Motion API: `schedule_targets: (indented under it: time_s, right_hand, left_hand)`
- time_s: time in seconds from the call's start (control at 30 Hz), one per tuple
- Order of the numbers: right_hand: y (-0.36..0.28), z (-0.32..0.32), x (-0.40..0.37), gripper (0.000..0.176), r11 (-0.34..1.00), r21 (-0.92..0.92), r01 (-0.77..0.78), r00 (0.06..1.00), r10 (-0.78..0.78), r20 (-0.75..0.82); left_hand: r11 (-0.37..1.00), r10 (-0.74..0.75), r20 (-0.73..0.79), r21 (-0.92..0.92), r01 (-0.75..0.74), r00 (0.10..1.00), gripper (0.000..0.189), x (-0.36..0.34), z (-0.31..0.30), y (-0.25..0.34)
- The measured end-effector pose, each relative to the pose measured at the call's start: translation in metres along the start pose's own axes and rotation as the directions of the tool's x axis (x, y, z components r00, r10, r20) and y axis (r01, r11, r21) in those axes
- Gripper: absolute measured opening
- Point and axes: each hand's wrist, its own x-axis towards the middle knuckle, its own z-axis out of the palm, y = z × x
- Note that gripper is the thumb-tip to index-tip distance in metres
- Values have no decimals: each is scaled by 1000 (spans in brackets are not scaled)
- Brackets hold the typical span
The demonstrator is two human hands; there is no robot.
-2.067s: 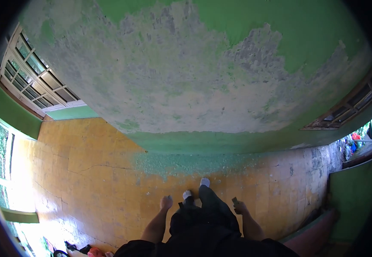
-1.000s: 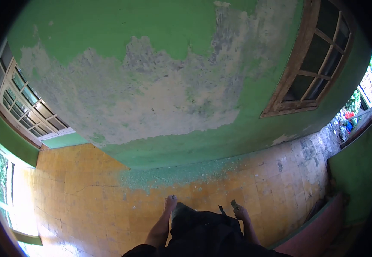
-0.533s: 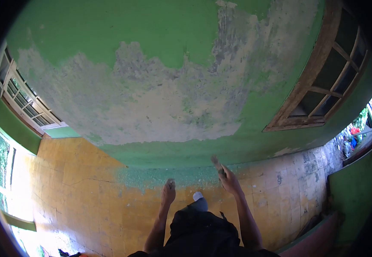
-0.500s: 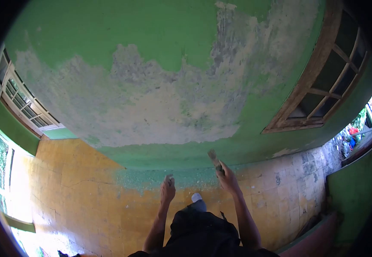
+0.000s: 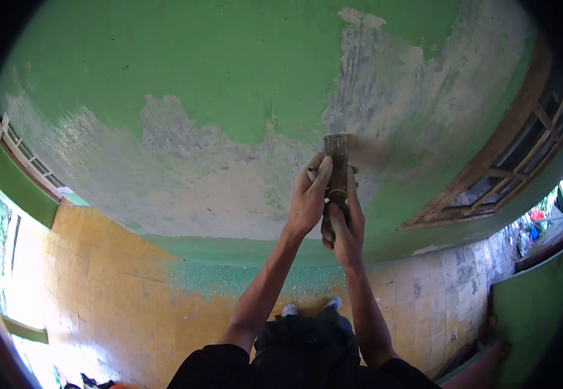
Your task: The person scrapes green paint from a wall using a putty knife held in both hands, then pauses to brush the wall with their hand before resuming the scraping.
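A scraper (image 5: 336, 150) with a flat, dirty blade is raised in front of the wall (image 5: 242, 188), its blade edge pointing up near the border of the peeled patch. My right hand (image 5: 346, 230) wraps round its handle from below, index finger stretched along the side. Higher up, my left hand (image 5: 309, 201) grips the scraper too, thumb pressed on the blade's lower part. The wall has green paint above and a wide bare patch of grey and whitish plaster.
A wood-framed window (image 5: 508, 162) is set in the wall at the right. Blue-green paint flakes (image 5: 242, 275) lie along the wall's foot on the yellow tiled floor (image 5: 132, 298). A green partition (image 5: 534, 305) stands at the lower right, and bright openings show at both sides.
Both hands have risen from low down to the wall. The scraper, earlier in my right hand alone, is now held by both hands. My left hand has moved up and right.
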Motion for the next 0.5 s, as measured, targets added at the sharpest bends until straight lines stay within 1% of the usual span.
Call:
schedule_targets:
  time_s: [0.03,0.1,0.13,0.2,0.3,0.4,0.43,0.5]
  right_hand:
    - [6,0,1,71,1000,-24,-8,1000,8,-10]
    - [11,4,2,68,995,-85,42,998,-46,-42]
    - [12,6,4,67,990,-115,75,995,-82,-62]
    - [10,5,9,66,992,-94,87,995,-91,-42]
    - [4,7,14,65,993,-79,90,995,-94,-42]
    - [1,13,9,65,995,-82,63,994,-70,-88]
    - [-1,15,9,65,995,-83,55,992,-64,-105]
    - [-13,15,15,68,998,-41,56,998,-58,-38]
  left_hand:
    - [1000,-13,-19,6,13,1000,34,0,2,-4]
    - [999,-30,-57,26,32,998,37,2,7,-5]
    - [995,2,-74,96,5,997,36,6,7,-4]
    - [974,57,-96,225,-34,994,36,13,10,-1]
    - [958,88,-148,282,-43,985,37,16,18,12]
    - [949,81,-181,316,-20,980,38,12,17,7]
    - [954,81,-180,300,-24,980,38,15,18,10]
    - [964,66,-181,266,-16,981,39,16,23,20]
